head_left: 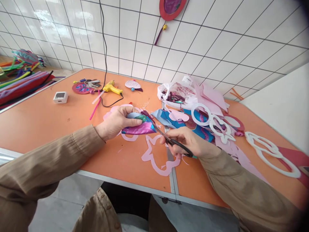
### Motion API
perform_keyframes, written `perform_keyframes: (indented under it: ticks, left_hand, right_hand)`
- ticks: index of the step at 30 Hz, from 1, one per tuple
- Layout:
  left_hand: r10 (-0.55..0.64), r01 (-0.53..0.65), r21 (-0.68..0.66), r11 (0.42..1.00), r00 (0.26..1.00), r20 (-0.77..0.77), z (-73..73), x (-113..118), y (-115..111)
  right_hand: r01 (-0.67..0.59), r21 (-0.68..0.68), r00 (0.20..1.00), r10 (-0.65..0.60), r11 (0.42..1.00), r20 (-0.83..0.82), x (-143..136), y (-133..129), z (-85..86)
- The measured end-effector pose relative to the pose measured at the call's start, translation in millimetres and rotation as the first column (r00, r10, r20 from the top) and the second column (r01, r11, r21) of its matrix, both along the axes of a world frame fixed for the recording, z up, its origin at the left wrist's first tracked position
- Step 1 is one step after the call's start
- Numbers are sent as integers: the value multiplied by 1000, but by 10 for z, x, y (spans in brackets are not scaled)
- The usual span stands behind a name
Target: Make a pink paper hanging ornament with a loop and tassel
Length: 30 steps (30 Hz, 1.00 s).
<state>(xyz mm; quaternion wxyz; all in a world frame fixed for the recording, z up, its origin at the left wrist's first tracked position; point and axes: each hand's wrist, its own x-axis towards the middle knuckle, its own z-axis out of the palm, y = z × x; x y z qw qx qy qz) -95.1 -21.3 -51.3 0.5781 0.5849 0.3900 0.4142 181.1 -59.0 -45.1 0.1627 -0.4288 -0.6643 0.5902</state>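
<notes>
My left hand (118, 122) grips a piece of shiny patterned fabric (141, 127), purple, green and blue, with the thumb pressed on top. In my right hand (184, 140) is a pair of scissors (178, 145) with black handles. The blades point up and left and reach the fabric's right edge; whether they are apart is hard to see. A dark red tassel-like bundle (146, 113) shows behind the fabric. Beneath my hands lies a pink star-edged cut-out frame (151, 161), partly under the right hand.
A yellow glue gun (112, 87) with a black cord lies at the back, near a small white box (60, 97). To the right are a plastic bag (178, 91), blue patterned fabric (198, 130), pink felt sheets (212, 95) and white rings (201, 114). A tiled wall (135, 42) stands behind.
</notes>
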Motion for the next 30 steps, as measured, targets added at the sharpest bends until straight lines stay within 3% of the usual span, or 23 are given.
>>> perform_keyframes:
  ticks: [7,16,25,30]
  left_hand:
    - [-20,24,-51,998,997,73,37,35,-56]
    - [-11,21,-77,997,992,127,-18,46,-41]
    - [-11,27,-102,994,988,155,-15,47,-39]
    - [8,7,-95,995,989,150,-24,52,-44]
  right_hand:
    - [78,-51,997,-77,996,29,-119,-47,78]
    - [97,-91,995,-95,991,18,-164,-73,129]
    - [55,-33,998,-55,998,-16,-57,-10,-29]
    - [62,-50,998,-63,997,-21,-85,-35,7]
